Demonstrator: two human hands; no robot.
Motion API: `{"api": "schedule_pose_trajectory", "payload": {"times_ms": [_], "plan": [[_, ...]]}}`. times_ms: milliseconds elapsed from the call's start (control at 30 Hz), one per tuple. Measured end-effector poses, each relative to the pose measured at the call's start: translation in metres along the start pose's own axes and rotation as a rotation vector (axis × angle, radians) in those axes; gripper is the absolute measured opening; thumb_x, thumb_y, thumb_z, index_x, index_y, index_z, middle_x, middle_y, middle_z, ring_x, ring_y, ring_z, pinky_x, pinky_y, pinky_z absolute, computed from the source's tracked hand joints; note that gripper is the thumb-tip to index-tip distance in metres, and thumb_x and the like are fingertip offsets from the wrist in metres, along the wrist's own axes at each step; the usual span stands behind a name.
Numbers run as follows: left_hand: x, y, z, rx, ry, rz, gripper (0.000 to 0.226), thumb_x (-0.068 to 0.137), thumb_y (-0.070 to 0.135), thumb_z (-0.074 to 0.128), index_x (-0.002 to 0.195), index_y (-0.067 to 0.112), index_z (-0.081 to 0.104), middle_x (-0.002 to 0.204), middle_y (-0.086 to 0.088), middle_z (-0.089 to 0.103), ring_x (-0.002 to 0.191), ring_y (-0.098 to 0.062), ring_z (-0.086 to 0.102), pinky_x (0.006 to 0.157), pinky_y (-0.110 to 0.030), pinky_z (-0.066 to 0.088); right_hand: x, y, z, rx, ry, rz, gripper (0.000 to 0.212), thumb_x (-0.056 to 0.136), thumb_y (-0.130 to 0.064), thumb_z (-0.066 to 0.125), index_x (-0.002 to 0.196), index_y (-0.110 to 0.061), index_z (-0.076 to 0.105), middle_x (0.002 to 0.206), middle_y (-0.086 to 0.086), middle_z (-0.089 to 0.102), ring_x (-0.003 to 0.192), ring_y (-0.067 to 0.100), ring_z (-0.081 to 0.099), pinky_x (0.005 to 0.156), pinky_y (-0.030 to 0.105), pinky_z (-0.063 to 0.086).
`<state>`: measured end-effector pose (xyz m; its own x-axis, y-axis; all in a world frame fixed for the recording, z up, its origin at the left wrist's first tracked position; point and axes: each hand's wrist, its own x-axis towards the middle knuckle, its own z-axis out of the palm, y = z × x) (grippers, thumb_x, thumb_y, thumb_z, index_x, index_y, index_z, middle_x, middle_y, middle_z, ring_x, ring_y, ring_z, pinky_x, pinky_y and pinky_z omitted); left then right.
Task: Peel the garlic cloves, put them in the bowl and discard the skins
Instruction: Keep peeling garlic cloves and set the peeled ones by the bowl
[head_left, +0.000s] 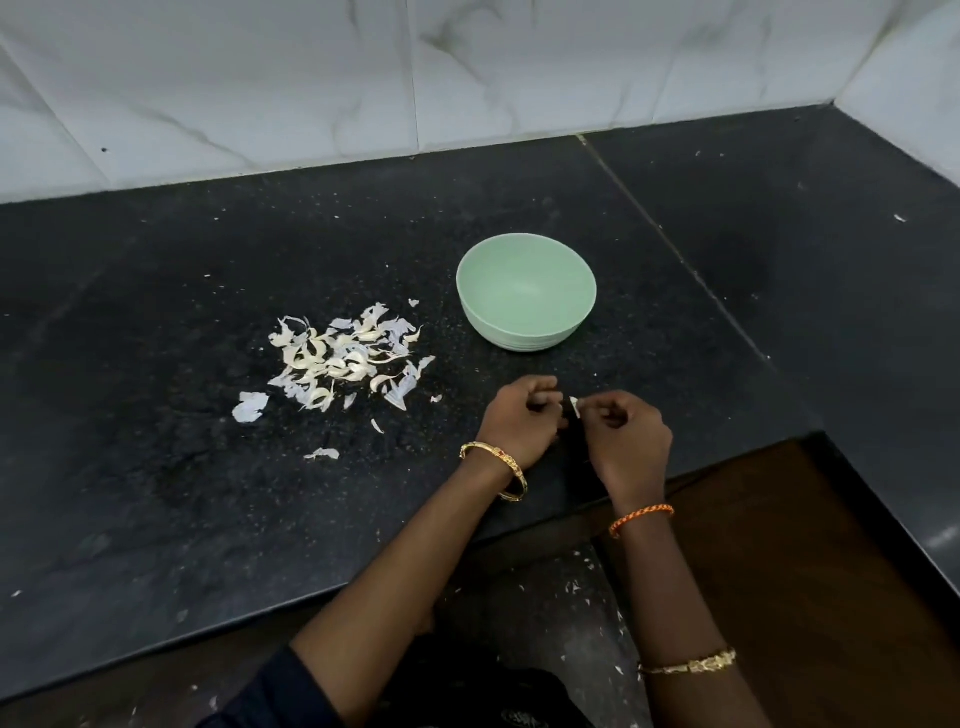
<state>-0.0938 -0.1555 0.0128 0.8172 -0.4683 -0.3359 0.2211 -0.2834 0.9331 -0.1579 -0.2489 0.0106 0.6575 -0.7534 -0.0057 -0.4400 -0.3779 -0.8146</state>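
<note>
A pale green bowl (526, 291) stands on the black counter (208, 493); no cloves show inside it. A heap of garlic cloves and skins (343, 358) lies to its left. In front of the bowl my left hand (519, 421) and my right hand (626, 436) meet, fingers curled. Between their fingertips they pinch a small white garlic clove (574, 404); most of it is hidden by the fingers.
Loose skin flakes (322, 454) lie scattered near the heap, and more on the floor (571, 587) below the counter edge. A white marble-tiled wall (467, 67) runs along the back and right. The counter turns a corner at the right.
</note>
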Motion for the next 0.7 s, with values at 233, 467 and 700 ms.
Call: {"api": "schedule_pose_trajectory", "payload": {"times_ms": [233,467,700], "plan": [[-0.015,-0.008,-0.063,0.061,0.422,0.132,0.025,0.089,0.026,0.065,0.069,0.012,0.065,0.056,0.005,0.065,0.041,0.000,0.051,0.048,-0.019,0.044,-0.018,-0.040,0.022,0.111,-0.197,-0.220,0.007,0.085,-0.006,0.067,0.086,-0.010,0.072,0.072,-0.008,0.065,0.066,-0.011,0.058,0.063,0.003,0.043],[-0.022,-0.027,-0.150,0.212,0.732,-0.025,0.012,0.090,0.024,0.060,0.078,0.022,0.064,0.070,0.002,0.066,0.070,-0.016,0.062,0.069,-0.031,0.049,-0.011,-0.088,0.110,-0.093,-0.509,-0.563,0.017,0.088,-0.002,0.060,0.099,-0.006,0.073,0.099,0.010,0.071,0.090,0.019,0.065,0.084,0.032,0.054],[-0.024,-0.036,-0.181,0.226,0.684,-0.073,0.010,0.085,0.021,0.067,0.076,0.017,0.068,0.074,-0.006,0.068,0.068,-0.014,0.058,0.072,-0.031,0.051,-0.004,-0.089,0.147,-0.299,-0.536,-0.584,0.010,0.085,-0.018,0.071,0.094,-0.014,0.073,0.098,0.008,0.064,0.095,0.024,0.057,0.084,0.039,0.050]]}}
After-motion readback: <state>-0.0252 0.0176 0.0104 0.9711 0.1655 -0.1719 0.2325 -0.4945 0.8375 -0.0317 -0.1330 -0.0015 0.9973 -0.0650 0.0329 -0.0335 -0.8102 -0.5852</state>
